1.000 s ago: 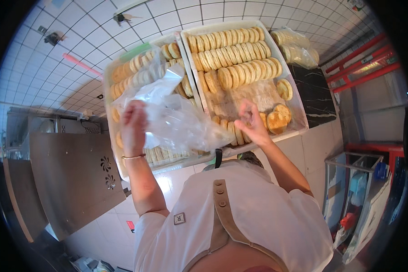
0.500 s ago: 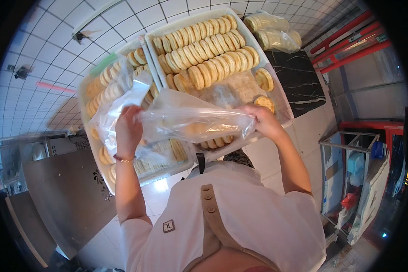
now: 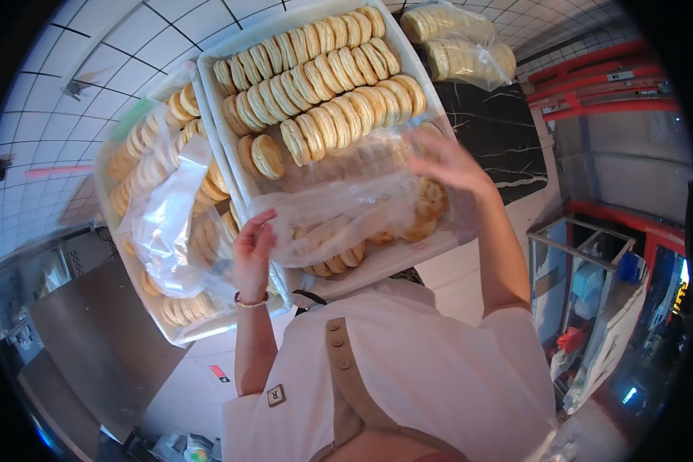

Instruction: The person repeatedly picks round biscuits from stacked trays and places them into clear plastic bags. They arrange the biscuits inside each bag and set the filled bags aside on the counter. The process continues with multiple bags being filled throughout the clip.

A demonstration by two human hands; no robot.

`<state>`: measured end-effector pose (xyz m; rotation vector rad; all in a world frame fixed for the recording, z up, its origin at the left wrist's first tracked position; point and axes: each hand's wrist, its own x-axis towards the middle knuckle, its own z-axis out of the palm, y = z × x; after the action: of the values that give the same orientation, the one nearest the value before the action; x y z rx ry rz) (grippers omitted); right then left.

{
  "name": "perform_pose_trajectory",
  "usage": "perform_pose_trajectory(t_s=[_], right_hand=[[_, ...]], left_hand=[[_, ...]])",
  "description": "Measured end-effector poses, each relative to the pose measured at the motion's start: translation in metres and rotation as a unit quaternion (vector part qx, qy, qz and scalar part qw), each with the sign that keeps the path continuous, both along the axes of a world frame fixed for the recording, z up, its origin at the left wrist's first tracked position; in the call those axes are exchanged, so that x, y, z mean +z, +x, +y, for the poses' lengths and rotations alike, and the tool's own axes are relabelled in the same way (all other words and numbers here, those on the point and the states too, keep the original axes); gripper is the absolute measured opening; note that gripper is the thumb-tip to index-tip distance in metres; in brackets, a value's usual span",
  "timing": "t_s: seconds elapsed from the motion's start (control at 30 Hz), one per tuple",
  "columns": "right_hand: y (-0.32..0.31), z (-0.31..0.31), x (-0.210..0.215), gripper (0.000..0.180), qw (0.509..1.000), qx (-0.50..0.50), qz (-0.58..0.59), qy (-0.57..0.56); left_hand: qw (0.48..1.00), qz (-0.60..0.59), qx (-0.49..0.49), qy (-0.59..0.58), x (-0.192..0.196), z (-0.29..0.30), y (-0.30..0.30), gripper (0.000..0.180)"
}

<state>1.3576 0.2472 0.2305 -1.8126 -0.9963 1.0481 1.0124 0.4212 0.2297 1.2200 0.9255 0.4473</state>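
Observation:
A large white tray (image 3: 210,92) holds rows of round flat breads (image 3: 316,85), pale gold and stood on edge. A clear plastic bag (image 3: 339,219) lies spread over the near part of the tray, with more breads showing through or beneath it. At the bag's left end is my left hand (image 3: 252,250), fingers loosely bent and apart, holding nothing visible. My right hand (image 3: 453,163) hovers over the tray's right side with fingers stretched out, somewhat blurred, just above some browner breads (image 3: 430,200).
A second tray (image 3: 112,262) of breads, partly draped with a shiny plastic bag (image 3: 169,223), adjoins on the left. Two bagged rolls of breads (image 3: 462,46) rest at the back right by a black marbled surface (image 3: 497,131). A metal-framed rack (image 3: 585,246) stands right.
Both hands have let go of the bag they held stretched between them; it now lies on the tray. My left hand moved right, and my right hand rose slightly farther over the tray.

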Motion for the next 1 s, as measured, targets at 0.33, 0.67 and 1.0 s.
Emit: perform_pose_trajectory(t_s=[0.33, 0.67, 1.0], right_hand=[[-0.007, 0.104, -0.081, 0.073, 0.81, -0.112, -0.566, -0.105], [0.005, 0.112, -0.084, 0.067, 0.89, -0.134, -0.423, -0.107], [0.012, 0.107, -0.1, 0.052, 0.885, -0.138, -0.442, -0.052]], left_hand=[[0.997, -0.023, -0.008, 0.08, 0.003, -0.015, 0.027, 0.019], [0.998, -0.014, -0.033, 0.059, -0.002, -0.027, 0.025, 0.023], [0.998, 0.002, -0.013, 0.062, -0.004, -0.016, 0.007, 0.021]])
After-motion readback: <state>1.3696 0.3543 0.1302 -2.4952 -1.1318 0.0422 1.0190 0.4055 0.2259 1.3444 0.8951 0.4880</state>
